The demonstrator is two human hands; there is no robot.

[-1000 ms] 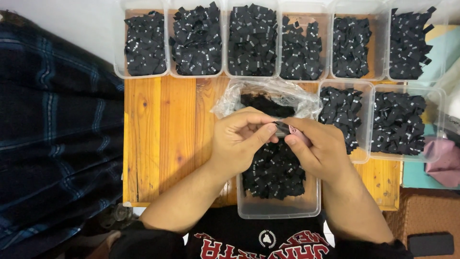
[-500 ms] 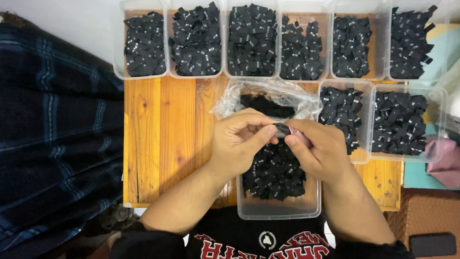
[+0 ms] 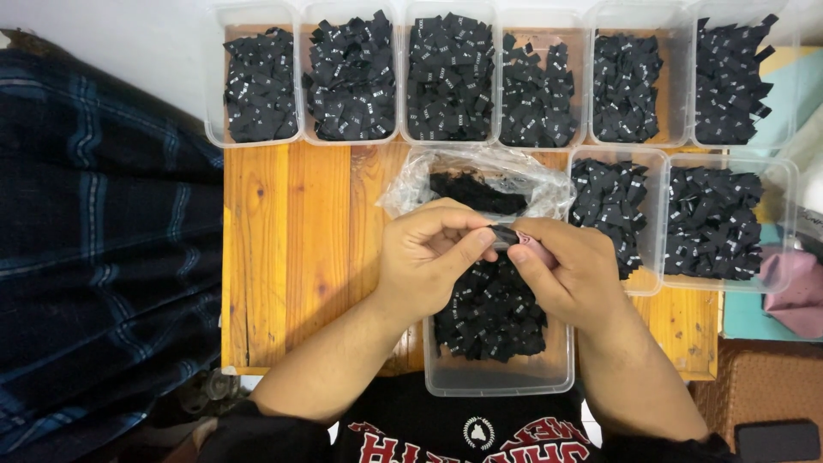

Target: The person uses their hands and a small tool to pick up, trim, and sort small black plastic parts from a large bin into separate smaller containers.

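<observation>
Small black fabric label (image 3: 504,235) pinched between both hands, above clear plastic tub (image 3: 497,377) half full of same black labels. Left hand (image 3: 429,257) closed on label's left end, thumb and forefinger pressed together. Right hand (image 3: 573,267) closed on right end, fingers curled. Crumpled clear plastic bag (image 3: 480,176) just behind hands. Row of label-filled tubs (image 3: 446,77) along far edge of wooden table (image 3: 300,249).

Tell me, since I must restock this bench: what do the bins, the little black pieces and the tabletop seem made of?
The bins look like clear, slightly frosted plastic: the contents show through their walls. The black pieces look like woven fabric labels, matte, folded, with small pale marks. The tabletop looks like wood planks, orange-toned, with visible grain and knots. The bag behind the hands looks like thin, crinkled clear film.
</observation>
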